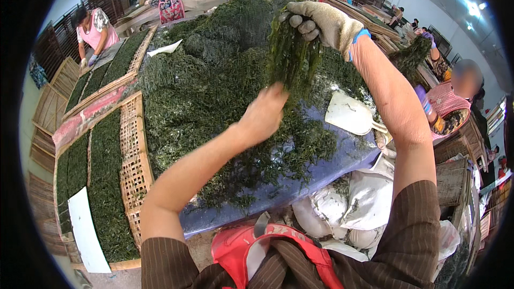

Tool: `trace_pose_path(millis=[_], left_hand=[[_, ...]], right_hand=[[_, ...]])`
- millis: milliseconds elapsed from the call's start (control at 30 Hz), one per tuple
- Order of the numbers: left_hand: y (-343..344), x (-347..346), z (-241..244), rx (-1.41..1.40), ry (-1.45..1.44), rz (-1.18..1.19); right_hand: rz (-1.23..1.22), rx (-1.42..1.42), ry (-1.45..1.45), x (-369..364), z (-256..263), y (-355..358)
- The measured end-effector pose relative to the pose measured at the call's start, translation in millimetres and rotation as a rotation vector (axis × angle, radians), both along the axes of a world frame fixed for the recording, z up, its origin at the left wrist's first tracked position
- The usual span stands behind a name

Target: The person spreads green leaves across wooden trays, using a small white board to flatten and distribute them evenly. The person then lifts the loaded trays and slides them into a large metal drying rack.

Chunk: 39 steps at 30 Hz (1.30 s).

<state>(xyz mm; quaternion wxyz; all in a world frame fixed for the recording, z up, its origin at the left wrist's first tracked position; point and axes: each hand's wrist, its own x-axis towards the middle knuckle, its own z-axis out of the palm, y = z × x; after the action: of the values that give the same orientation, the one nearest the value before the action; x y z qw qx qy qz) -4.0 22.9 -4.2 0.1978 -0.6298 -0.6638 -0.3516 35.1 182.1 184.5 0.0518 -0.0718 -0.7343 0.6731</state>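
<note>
My right hand (317, 24), in a pale knit glove with grey-coated fingertips and a blue band at the wrist, is raised and grips a hanging clump of wet green seaweed (295, 60). My left hand (265, 110) is bare and blurred, with curled fingers at the clump's lower left edge. Whether strands are between those fingers is hidden. Beneath both hands spreads a large heap of dark green seaweed (209, 84), with loose strands over a blue sheet (333, 168). A white plastic scoop (348, 113) lies right of the clump.
Left of the heap are woven frames (134, 160) bearing flat seaweed strips (108, 192), with a white board (88, 228) on the nearest. White sacks (367, 200) lie below the sheet's front edge. A co-worker (449, 100) stands close on the right; others work farther back.
</note>
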Motion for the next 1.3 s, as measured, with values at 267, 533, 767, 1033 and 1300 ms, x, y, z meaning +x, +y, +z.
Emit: trace_pose_path(millis=[267, 533, 767, 1033, 1300], left_hand=[[133, -111, 3, -0.016, -0.048, 0.166], [30, -38, -198, -0.832, -0.187, 0.273], [-43, -41, -108, -1.148, -1.520, -0.263], [4, -72, 79, -0.116, -0.395, 0.291], [24, -101, 89, 0.137, -0.189, 0.416]], right_hand=[[-0.006, -0.075, 0.193, 5, 26, -11], [-0.048, 0.153, 0.653, -20, 105, 14], [0.069, 0.305, 0.355, -12, 83, 14], [0.152, 0.077, 0.099, -17, 9, 21], [-0.002, -0.136, -0.024, -31, -59, 9]])
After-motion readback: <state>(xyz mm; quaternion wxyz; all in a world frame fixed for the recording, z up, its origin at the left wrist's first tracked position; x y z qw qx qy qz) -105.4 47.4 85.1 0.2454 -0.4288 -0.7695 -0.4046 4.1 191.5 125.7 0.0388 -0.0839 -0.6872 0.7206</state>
